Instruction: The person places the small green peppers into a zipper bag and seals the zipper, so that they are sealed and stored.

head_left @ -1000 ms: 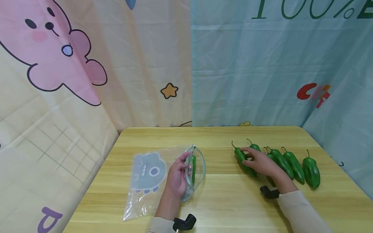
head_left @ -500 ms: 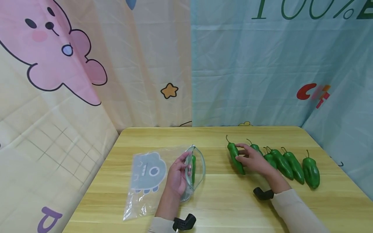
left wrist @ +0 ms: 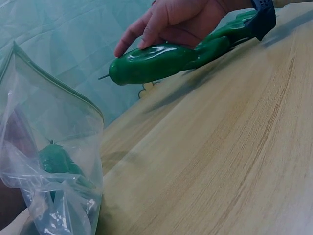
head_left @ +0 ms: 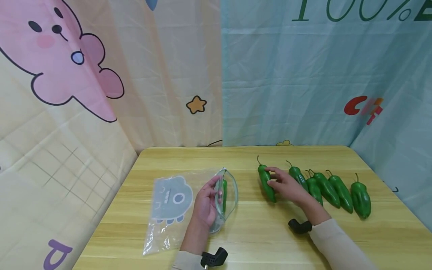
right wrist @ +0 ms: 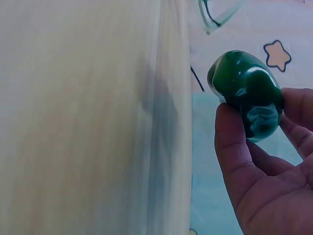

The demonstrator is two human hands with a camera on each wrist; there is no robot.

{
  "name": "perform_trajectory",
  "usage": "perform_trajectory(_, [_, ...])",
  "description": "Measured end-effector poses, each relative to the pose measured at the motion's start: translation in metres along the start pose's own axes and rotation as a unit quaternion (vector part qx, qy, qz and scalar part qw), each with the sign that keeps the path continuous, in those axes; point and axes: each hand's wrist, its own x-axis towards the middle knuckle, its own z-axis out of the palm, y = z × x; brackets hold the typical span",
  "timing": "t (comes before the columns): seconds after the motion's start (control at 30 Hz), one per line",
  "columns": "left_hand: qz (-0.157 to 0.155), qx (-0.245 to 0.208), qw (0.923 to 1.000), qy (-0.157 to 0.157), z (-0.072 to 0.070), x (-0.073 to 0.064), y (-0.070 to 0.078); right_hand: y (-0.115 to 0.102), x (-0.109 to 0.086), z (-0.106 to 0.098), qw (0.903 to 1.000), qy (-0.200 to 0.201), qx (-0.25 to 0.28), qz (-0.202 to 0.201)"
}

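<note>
In the head view my right hand [head_left: 288, 187] grips a green pepper [head_left: 264, 179] by its side, between thumb and fingers. The right wrist view shows that pepper [right wrist: 242, 81] end-on, pinched above the wood. My left hand [head_left: 204, 208] holds a clear zip bag [head_left: 202, 176] at its mouth, which gapes toward the right. Another green pepper [head_left: 224, 195] is inside the bag, partly seen past the rim; through the plastic it shows in the left wrist view as a pepper [left wrist: 57, 159] with its stem up. Some left fingers are hidden by the bag.
Several green peppers [head_left: 326, 189] lie in a row on the right part of the wooden table [head_left: 256, 236]. The bag's printed part spreads flat to the left of my left hand. Behind the table hangs a patterned curtain [head_left: 287, 82].
My right hand has carried the gripped pepper to the left, away from the row, onto the side nearer the bag. The left hand and the bag have stayed in place.
</note>
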Motion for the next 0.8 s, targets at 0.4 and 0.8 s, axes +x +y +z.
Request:
perform_trajectory(0.4, [0.001,0.001,1.0,-0.001,0.0,0.0,0.0,-0.02,0.005,0.024,0.9996,-0.006,0.028,-0.007])
perform_trajectory(0.8, [0.005,0.002,1.0,0.003,0.002,-0.001,0.0,-0.036,0.016,0.044,0.9958,-0.004,0.089,-0.018])
